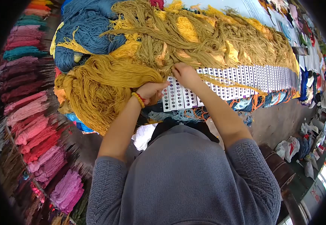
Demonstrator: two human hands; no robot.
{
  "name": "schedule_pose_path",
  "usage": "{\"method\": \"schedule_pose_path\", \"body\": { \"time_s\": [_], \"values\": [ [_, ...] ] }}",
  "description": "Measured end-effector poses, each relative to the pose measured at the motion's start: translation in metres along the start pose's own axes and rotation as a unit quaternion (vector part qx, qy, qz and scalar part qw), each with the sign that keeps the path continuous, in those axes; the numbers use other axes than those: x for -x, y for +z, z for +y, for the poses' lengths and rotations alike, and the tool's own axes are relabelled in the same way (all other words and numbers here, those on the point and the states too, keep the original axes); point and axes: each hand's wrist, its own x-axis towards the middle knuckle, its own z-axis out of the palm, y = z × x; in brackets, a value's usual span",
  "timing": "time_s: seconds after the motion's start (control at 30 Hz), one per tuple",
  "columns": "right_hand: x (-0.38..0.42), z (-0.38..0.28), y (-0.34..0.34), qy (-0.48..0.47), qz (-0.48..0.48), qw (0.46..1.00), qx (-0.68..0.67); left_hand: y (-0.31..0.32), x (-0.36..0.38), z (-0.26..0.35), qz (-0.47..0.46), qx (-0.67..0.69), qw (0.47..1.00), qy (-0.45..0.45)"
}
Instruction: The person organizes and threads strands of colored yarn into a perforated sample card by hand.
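Observation:
My left hand point(151, 91) is closed around the front end of a thick mustard-yellow yarn hank point(110, 73), which spreads loosely to the left over the pile. My right hand point(186, 76) is just to its right, thumb and fingers pinched together at the near edge of the olive yarn. What sits between those fingertips is too small to make out. Below both hands lies a row of white cards with punched holes point(176, 98). Threaded olive yarn point(253, 48) runs back from the cards across the table. A thin mustard strand point(234, 84) crosses the cards to the right.
Blue yarn point(86, 33) is heaped at the back left. On the left, pink and red hanks point(35, 131) hang in a long row. Orange and blue threads point(245, 105) dangle at the table's front edge. White bags point(287, 147) lie on the floor at right.

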Motion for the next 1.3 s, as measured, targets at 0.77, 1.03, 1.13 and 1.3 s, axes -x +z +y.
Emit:
{"method": "schedule_pose_path", "body": {
  "time_s": [0.77,1.03,1.13,1.3],
  "values": [
    [0.024,-0.018,0.003,-0.004,-0.074,0.995,0.071,0.012,-0.041,-0.016,0.142,-0.07,0.986,0.044],
    [0.02,-0.045,-0.017,0.003,-0.144,0.966,0.216,0.018,-0.037,-0.012,0.114,-0.108,0.986,0.055],
    [0.021,-0.042,-0.011,-0.001,-0.161,0.955,0.249,0.022,-0.029,-0.007,0.085,-0.012,0.994,0.067],
    [0.023,-0.038,-0.005,-0.013,-0.145,0.962,0.23,0.019,-0.03,-0.01,0.062,0.072,0.993,0.067]
  ]
}}
